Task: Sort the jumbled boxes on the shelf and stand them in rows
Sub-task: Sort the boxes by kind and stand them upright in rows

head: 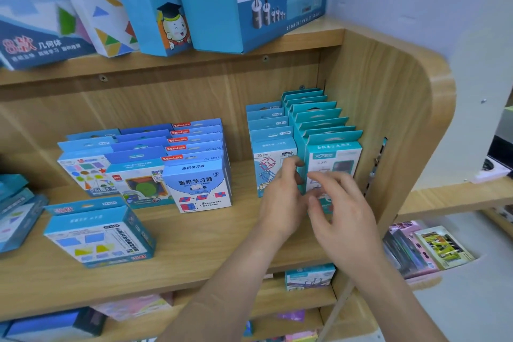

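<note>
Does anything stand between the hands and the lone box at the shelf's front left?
Nothing visible does. Both hands, left and right, are at the front teal box; only bare shelf lies between them and the lone box.

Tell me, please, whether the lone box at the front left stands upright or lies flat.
Upright: the lone box stands on its base, hang tab on top.

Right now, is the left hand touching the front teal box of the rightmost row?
Touching. The head view shows the left hand pinching the left edge of the front teal box.
</note>
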`<state>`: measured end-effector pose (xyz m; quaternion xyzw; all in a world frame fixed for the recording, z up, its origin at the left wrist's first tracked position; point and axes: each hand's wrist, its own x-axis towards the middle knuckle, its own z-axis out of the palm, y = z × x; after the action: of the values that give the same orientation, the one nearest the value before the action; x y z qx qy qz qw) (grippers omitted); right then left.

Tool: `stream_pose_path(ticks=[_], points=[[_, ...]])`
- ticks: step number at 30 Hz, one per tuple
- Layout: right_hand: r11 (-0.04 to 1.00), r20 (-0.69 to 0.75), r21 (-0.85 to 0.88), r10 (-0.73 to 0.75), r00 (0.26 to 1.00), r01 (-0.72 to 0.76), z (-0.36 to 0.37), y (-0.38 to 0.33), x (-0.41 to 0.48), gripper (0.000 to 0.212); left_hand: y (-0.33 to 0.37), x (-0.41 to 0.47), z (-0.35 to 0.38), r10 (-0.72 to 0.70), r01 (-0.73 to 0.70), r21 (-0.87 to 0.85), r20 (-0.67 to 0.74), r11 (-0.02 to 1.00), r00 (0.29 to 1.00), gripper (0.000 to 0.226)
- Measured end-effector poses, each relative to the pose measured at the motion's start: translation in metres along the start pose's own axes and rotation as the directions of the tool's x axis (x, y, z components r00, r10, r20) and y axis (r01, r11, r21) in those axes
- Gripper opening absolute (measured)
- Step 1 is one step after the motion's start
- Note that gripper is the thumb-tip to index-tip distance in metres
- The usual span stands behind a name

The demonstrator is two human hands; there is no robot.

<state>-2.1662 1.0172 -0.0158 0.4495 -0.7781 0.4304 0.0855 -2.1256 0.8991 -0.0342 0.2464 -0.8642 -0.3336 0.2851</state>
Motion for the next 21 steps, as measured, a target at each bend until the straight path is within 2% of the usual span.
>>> stream_pose_path(ticks=[4, 9, 13, 18, 21], points=[[0.998, 0.059, 0.038, 0.054, 0.997, -0.056, 0.007, 0.006, -0.009, 0.041, -0.006, -0.008, -0.015, -0.02, 0.019, -0.058, -0.019, 0.998, 1.0, 0.046], [0.994, 0.088, 0.094, 0.044, 0.995, -0.053, 0.017, -0.002, -0.011, 0.043, -0.024, -0.043, -0.047, 0.061, -0.066, -0.032, -0.154, 0.997, 0.986, 0.023], [0.983, 0.174, 0.176, 0.021, 0.984, -0.052, 0.038, -0.02, -0.015, 0.045, -0.035, -0.083, -0.089, 0.04, -0.039, 0.01, -0.258, 0.999, 0.965, 0.021], [0.936, 0.348, 0.346, -0.07, 0.935, -0.059, 0.077, -0.056, -0.019, 0.052, -0.05, -0.122, -0.154, 0.058, 0.0, 0.138, -0.411, 0.99, 0.91, 0.023], [0.888, 0.429, 0.44, -0.075, 0.9, -0.135, 0.101, -0.08, -0.02, 0.058, -0.067, -0.14, -0.193, 0.028, 0.06, 0.141, -0.552, 0.988, 0.834, 0.03]])
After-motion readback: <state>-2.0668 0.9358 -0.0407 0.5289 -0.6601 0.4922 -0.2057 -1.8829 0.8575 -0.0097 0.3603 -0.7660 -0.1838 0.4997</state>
